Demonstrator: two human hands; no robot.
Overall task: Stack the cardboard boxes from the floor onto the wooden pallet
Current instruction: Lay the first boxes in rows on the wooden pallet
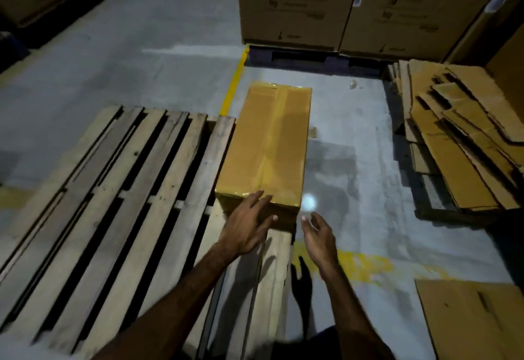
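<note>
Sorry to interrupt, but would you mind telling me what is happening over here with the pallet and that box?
A person is loading a wooden pallet. One taped cardboard box lies along the pallet's right edge. The left hand rests with straight fingers on the box's near end, while the right hand hovers open just beside it, touching nothing. The rest of the pallet's slats show bare. Flattened cardboard is piled on the floor to the right.
</note>
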